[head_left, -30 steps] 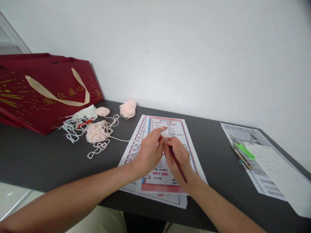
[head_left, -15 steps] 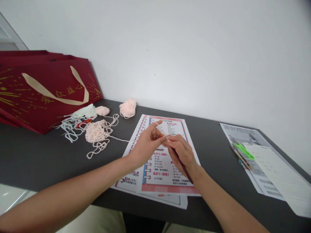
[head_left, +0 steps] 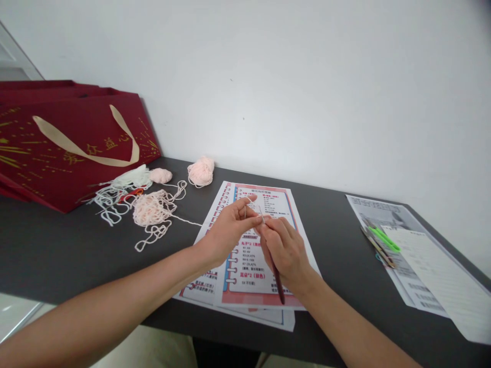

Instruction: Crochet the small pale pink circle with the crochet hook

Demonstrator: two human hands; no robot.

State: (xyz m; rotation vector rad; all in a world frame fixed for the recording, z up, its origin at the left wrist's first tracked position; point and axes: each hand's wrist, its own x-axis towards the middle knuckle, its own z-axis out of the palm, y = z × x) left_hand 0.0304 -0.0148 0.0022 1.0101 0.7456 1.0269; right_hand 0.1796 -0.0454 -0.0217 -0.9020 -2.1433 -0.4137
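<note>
My right hand (head_left: 287, 251) is closed around a crochet hook (head_left: 277, 280) with a dark red handle, whose butt end points down toward me. The hook's thin metal tip rises past the fingers beside my left hand (head_left: 224, 232). Light pink yarn (head_left: 184, 221) loops over the left fingers, and thumb and fingers pinch it near the hook. The strand runs back left to a loose pink yarn heap (head_left: 150, 208). Any small worked piece between the fingertips is too hidden to make out. Both hands are above printed pattern sheets (head_left: 251, 297).
At left a large red paper bag (head_left: 92, 130) leans by the wall. Near it lie white yarn (head_left: 132, 179), a small pink bundle (head_left: 160, 176) and a pink yarn ball (head_left: 201, 171). At right, papers (head_left: 433, 266) carry scissors (head_left: 378, 248) and a bright green tool (head_left: 384, 239).
The hook's handle end has swung left and now points more straight toward me. My right wrist has turned, and the raised left index finger has bent lower.
</note>
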